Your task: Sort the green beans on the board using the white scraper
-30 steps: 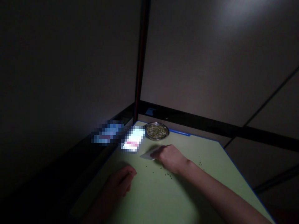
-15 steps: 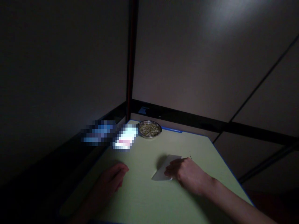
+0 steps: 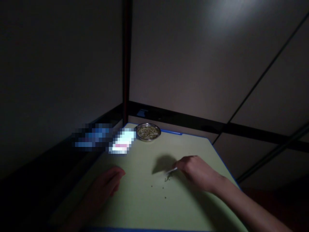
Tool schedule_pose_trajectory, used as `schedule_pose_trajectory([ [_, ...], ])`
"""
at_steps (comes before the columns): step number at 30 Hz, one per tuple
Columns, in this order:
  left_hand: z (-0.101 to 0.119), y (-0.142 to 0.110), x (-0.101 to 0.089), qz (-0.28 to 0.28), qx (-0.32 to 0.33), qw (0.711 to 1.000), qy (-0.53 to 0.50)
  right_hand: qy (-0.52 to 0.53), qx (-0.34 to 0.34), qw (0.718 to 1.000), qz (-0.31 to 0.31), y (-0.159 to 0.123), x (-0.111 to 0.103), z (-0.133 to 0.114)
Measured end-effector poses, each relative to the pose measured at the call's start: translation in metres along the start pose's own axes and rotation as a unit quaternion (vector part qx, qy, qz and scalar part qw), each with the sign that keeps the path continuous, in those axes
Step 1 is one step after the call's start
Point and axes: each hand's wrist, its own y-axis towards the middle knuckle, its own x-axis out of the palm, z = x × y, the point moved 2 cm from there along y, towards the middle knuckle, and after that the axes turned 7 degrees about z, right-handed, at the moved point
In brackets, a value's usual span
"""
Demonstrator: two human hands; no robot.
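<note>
Under my right hand (image 3: 196, 170) a thin white card (image 3: 172, 170), paper-like and matt, rests edge-on against the smooth matt pale-green bench (image 3: 154, 206) with its glossy blue rim, amid small dry, dull grains (image 3: 166, 178); the far dish (image 3: 148, 131) is shiny metal.

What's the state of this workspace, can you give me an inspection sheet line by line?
Surface: green table, blue-edged, dimly lit.
Job's things: small white card at the right hand's fingertips; a few dark seeds scattered beside it.
Clutter: metal bowl of seeds at the far edge; blurred bright item next to it.
Hands: right hand pinches the card; left hand rests flat on the table.
Cables: nothing seen.
Surroundings: dark walls, a vertical pole in the corner.
</note>
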Motion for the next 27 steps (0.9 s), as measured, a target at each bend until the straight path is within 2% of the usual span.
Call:
schedule_pose_trajectory([
  [3, 0.012, -0.002, 0.000, 0.010, -0.013, 1.000, 0.012, -0.011, 0.012, 1.000, 0.011, 0.022, -0.012, 0.004],
  [5, 0.025, -0.005, 0.000, 0.025, -0.031, 0.999, 0.026, -0.014, 0.012, 1.000, 0.023, 0.039, -0.012, 0.002],
  [9, 0.044, -0.011, -0.001, 0.043, -0.044, 0.998, 0.031, -0.037, -0.006, 0.999, 0.007, 0.069, 0.007, -0.010],
  [11, 0.047, -0.013, -0.001, 0.049, -0.047, 0.997, 0.033, -0.060, 0.010, 0.998, -0.016, 0.079, 0.019, -0.011],
  [15, 0.046, -0.012, -0.001, 0.048, -0.068, 0.996, 0.039, -0.095, 0.086, 0.991, -0.026, 0.085, 0.039, -0.001],
  [17, 0.043, -0.011, -0.001, 0.046, -0.074, 0.995, 0.038, -0.092, 0.101, 0.990, -0.020, 0.084, 0.049, 0.004],
  [22, 0.032, -0.008, -0.002, 0.042, -0.062, 0.996, 0.047, -0.073, 0.090, 0.993, -0.015, 0.079, 0.073, 0.003],
  [27, 0.017, -0.004, -0.003, 0.029, -0.049, 0.996, 0.069, -0.059, 0.058, 0.996, 0.013, 0.083, 0.086, -0.005],
])
